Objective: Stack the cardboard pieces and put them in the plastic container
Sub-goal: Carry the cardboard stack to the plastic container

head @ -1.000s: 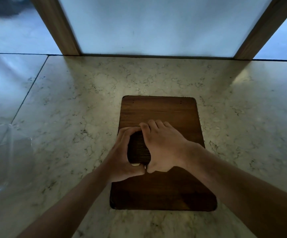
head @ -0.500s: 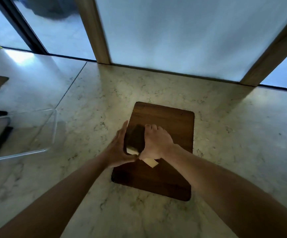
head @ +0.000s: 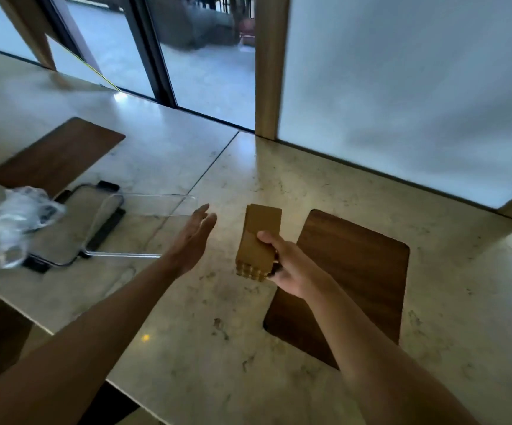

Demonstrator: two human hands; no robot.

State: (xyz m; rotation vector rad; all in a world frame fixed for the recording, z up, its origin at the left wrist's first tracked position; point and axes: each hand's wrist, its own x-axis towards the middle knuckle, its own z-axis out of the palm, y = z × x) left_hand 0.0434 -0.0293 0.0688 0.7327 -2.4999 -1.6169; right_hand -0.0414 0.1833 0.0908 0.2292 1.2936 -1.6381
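Observation:
My right hand (head: 285, 265) holds a stack of brown cardboard pieces (head: 259, 240) in the air, above the marble counter and just left of a dark wooden board (head: 356, 271). My left hand (head: 192, 237) is open, fingers stretched, empty, between the stack and a clear plastic container (head: 144, 225). The container stands on the counter to the left, its near right corner close to my left fingertips. Several cardboard edges show at the stack's lower end.
A black-rimmed lid (head: 64, 237) lies beside the container with a crumpled clear plastic bag (head: 18, 219) on it. A second wooden board (head: 55, 154) lies farther left. Frosted window panels and wooden posts (head: 268, 65) close off the counter's far edge.
The stack was pressed together on the board by both hands; now my right hand has lifted it off, leftward. My left hand has let go and opened. The view has swung left.

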